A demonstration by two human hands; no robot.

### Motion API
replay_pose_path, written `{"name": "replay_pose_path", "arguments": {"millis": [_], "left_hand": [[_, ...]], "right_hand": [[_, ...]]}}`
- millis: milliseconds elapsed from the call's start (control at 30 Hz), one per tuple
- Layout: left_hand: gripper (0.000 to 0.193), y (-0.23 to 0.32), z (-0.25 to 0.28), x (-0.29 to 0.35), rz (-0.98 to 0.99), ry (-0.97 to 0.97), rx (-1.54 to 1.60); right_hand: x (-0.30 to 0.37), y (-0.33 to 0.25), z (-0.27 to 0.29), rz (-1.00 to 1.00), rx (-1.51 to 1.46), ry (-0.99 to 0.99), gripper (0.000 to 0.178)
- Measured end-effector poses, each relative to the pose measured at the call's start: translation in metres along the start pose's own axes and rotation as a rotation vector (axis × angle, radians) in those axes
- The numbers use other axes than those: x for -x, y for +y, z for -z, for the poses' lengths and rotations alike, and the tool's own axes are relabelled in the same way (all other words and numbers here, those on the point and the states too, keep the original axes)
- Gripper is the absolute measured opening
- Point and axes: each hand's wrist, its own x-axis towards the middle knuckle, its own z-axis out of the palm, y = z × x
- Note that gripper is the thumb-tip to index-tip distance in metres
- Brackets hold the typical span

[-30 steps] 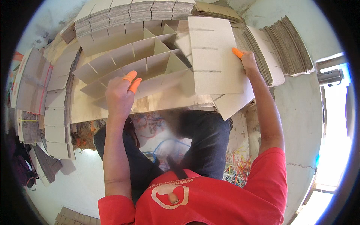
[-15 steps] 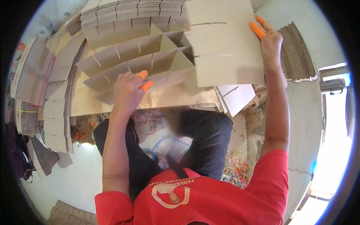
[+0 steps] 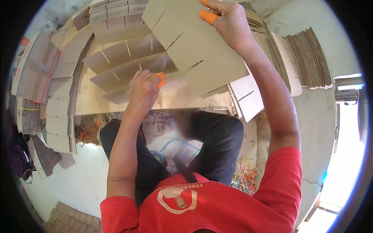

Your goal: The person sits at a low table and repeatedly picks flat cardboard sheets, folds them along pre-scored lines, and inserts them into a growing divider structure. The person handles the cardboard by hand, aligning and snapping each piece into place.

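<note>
Right hand (image 3: 229,23) grips slotted cardboard sheet (image 3: 194,46) | left hand (image 3: 143,91) on divider grid (image 3: 124,66)

Strong daylight floods in from the right, where the opening (image 3: 349,155) is blown out to white glare. The cardboard is evenly lit with soft shadows. Fisheye bending curves straight edges near the black rim; the lap area looks slightly blurred.

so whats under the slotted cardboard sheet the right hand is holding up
Under the raised slotted sheet held by the right hand, upright cardboard divider strips show at its left edge, near the left hand. How far they run beneath is covered.
</note>
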Motion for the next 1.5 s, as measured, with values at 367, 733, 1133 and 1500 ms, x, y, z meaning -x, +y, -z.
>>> {"name": "replay_pose_path", "arguments": {"millis": [367, 733, 1133, 1500], "left_hand": [[0.015, 0.000, -0.005, -0.003, 0.018, 0.023, 0.051], [0.018, 0.000, -0.006, -0.004, 0.037, 0.005, 0.016], [0.021, -0.001, -0.010, -0.006, 0.008, 0.041, 0.007], [0.023, -0.003, -0.014, -0.005, 0.040, 0.054, -0.004]], "right_hand": [[0.004, 0.019, -0.043, 0.045, 0.113, -0.076, 0.035], [0.028, 0.033, -0.114, 0.095, 0.192, -0.216, 0.022], [0.065, 0.025, -0.086, 0.031, 0.418, -0.439, 0.019], [0.153, 0.200, 0.062, -0.821, 0.248, -0.360, 0.054]]}}
